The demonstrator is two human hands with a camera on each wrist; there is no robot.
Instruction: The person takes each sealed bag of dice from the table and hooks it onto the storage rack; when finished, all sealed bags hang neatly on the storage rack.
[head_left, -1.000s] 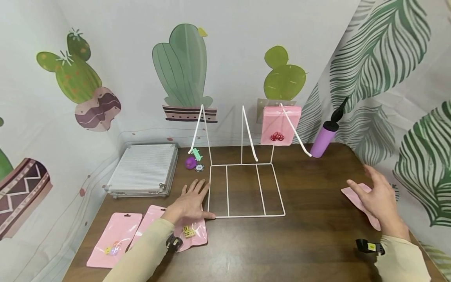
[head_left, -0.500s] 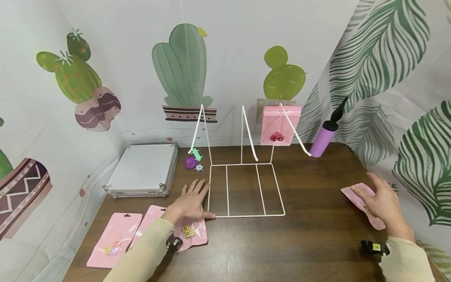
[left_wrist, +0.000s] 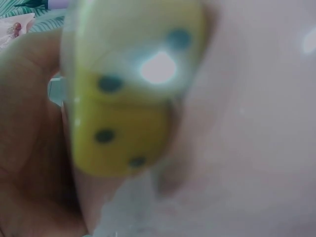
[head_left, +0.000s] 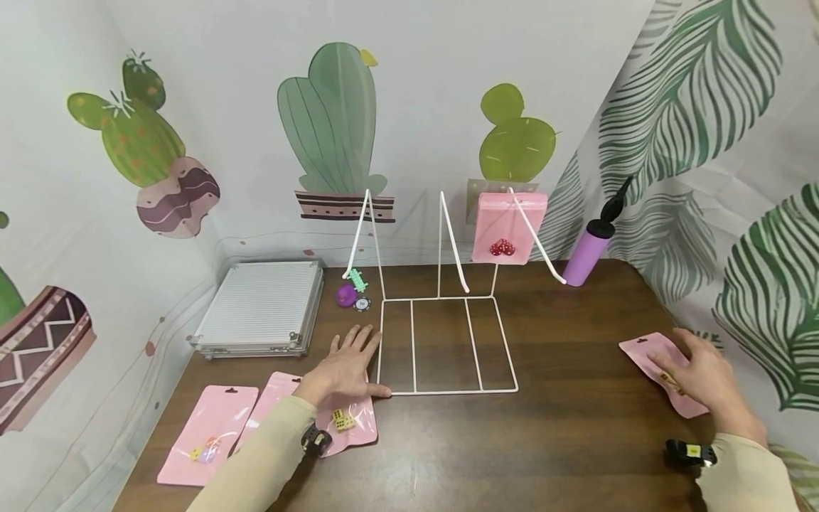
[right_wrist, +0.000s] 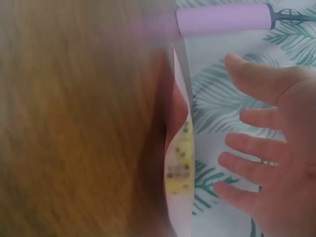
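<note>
My left hand [head_left: 345, 366] lies with fingers spread at the left side of a white wire rack [head_left: 445, 392], its thumb at the rack's front left corner. Beneath that hand and wrist is a pink zip pouch [head_left: 360, 429] with yellow dice [head_left: 342, 419]; the left wrist view shows the dice [left_wrist: 121, 138] close up. At the far right, my right hand [head_left: 713, 380] hovers beside another pink pouch [head_left: 648, 350] with yellow dice, overlapping its right edge in the head view. In the right wrist view, the fingers stand apart from the curled pouch [right_wrist: 177, 163], holding nothing.
A pink pouch [head_left: 502, 220] with red dice hangs on the rack's right hook. More pink pouches [head_left: 214, 419] lie at the left, near a silver case [head_left: 259, 302]. Beside the case sit a purple toy [head_left: 346, 296] and a chip [head_left: 362, 304]. A purple hand pump [head_left: 587, 254] stands behind.
My right hand has drifted right and toward me, uncovering more of the right pouch and its yellow dice. The left hand and the rack have stayed still.
</note>
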